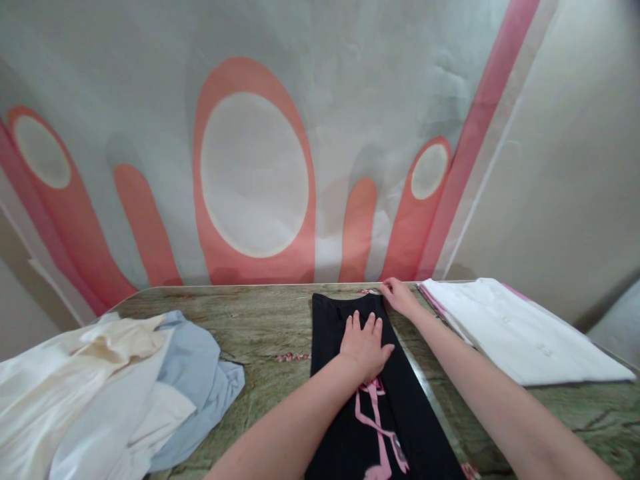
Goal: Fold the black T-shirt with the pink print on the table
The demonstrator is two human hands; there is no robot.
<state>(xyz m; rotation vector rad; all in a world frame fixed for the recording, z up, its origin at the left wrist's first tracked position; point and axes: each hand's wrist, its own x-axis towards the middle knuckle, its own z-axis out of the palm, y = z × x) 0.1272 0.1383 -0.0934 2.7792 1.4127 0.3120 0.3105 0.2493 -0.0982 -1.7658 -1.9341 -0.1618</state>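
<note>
A black folded garment (335, 413) with a pink printed figure on its front lies lengthwise on the table in front of me. My left hand (363, 350) rests flat on its upper part, fingers spread and pointing away from me. At the garment's far right corner is my right hand (397, 297), its fingers curled in with the thumb against them. The fingertips meet the cloth's edge there, and that small bit of fabric is mostly hidden by them.
On the left, a loose heap of cream and light blue cloth (115, 393) covers the table's side. White folded clothes (520, 333) with a pink edge lie flat on the right. The wood-patterned table (265, 320) ends at a wall (400, 53) with pink shapes.
</note>
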